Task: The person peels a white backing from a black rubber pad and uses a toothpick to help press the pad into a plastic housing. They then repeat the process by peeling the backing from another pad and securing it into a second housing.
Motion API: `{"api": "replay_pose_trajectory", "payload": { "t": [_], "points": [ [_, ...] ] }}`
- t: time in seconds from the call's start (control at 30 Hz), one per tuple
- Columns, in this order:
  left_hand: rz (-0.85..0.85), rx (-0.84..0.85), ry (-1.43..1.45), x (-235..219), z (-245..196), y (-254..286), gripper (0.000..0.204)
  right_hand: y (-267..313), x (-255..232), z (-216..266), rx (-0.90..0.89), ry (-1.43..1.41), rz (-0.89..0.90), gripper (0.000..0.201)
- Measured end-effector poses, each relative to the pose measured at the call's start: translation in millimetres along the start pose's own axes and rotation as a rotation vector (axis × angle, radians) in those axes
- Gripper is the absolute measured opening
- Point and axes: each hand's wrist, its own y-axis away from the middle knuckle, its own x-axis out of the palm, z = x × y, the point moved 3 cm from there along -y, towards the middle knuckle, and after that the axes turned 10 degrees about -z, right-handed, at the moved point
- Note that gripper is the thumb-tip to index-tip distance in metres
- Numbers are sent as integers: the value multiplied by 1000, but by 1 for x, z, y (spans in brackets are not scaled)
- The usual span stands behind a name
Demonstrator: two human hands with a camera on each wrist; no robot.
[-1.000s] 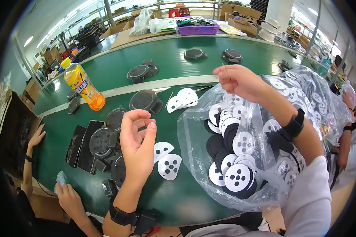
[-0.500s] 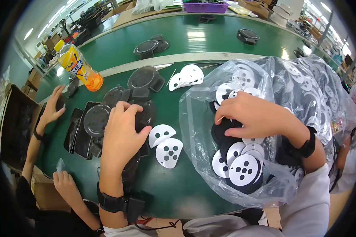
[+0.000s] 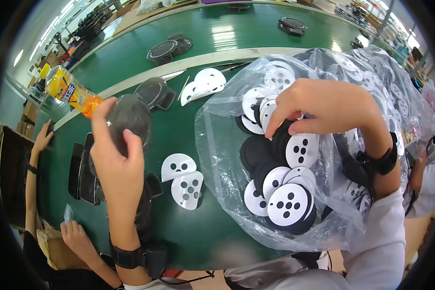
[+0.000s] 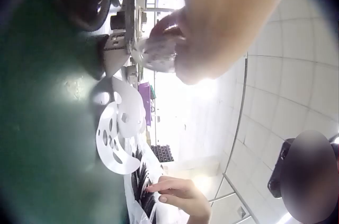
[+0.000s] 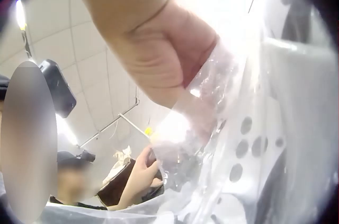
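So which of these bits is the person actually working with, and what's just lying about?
In hand:
left hand grips a round black part
right hand picks at discs in the plastic bag

Lying about:
orange drink bottle
two white liners
black parts on the far belt

— What carries everything here?
— A green counter (image 3: 212,145), with a pale strip (image 3: 198,60) running along it.
— And lying on it?
— Two white half-discs with holes (image 3: 183,181), a small stack of white discs (image 3: 205,82), black round housings (image 3: 152,92), flat black trays (image 3: 79,169), an orange drink bottle (image 3: 70,92) on its side, and a clear bag of discs (image 3: 295,159).
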Motion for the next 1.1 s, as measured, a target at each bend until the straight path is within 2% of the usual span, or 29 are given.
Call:
{"api": "replay_pose_trajectory", "payload": {
  "t": [0.07, 0.1, 0.17, 0.2, 0.23, 0.3, 0.33, 0.4, 0.43, 0.53, 0.63, 0.73, 0.77, 0.83, 0.87, 0.9, 0.97, 1.0, 1.03, 1.1],
  "points": [
    [-137, 5, 404, 4, -8, 1, 39, 2, -7, 5, 44, 57, -2, 20],
    [-132, 5, 410, 4, -9, 2, 39, 2, -9, 6, 80, 111, -3, 19],
    [59, -121, 567, 2, -8, 5, 27, 5, -10, 7, 97, 155, 19, 17],
    [217, -140, 577, -1, -4, 5, 21, 6, -10, 7, 107, 200, 40, 16],
    [222, -141, 582, 1, -2, 9, 21, 8, -8, 7, 114, 200, 41, 16],
    [230, -260, 690, 9, -5, 17, 20, 12, -3, 7, 218, 286, 19, 18],
    [261, -273, 699, 11, -9, 18, 18, 12, 3, 8, 220, 286, 21, 18],
    [236, -211, 620, 15, -5, 19, 17, 10, 9, 12, 87, 524, -188, 23],
    [210, -148, 539, 15, -3, 19, 16, 11, 10, 14, 88, 522, -186, 23],
    [228, -223, 626, 14, -4, 19, 14, 13, 7, 17, 92, 516, -223, 27],
    [231, -248, 664, 14, -5, 20, 14, 10, 2, 10, 157, 553, -140, 28],
    [237, -227, 625, 15, -4, 21, 14, 8, -5, 4, 66, 529, -376, 22],
    [238, -211, 603, 16, -3, 21, 14, 8, -7, 3, 64, 531, -376, 22],
    [236, -191, 564, 18, -2, 22, 15, 8, -18, 6, -69, 346, -600, 19],
    [232, -172, 525, 18, -2, 22, 16, 6, -24, 10, -139, 254, -609, 17],
    [225, -174, 525, 17, -3, 22, 16, 4, -28, 17, -145, 256, -606, 17],
    [351, -159, 635, 16, -11, 24, 27, 1, -27, 30, 45, -328, -501, 17],
    [405, -91, 677, 17, -12, 27, 44, 1, -22, 41, 42, -422, -505, 18],
    [370, -24, 605, 14, -13, 32, 52, -2, -12, 47, 21, -458, -551, 17],
    [332, 26, 634, 16, -20, 41, 55, -7, 2, 52, -12, -565, -456, 12]
  ]
}}
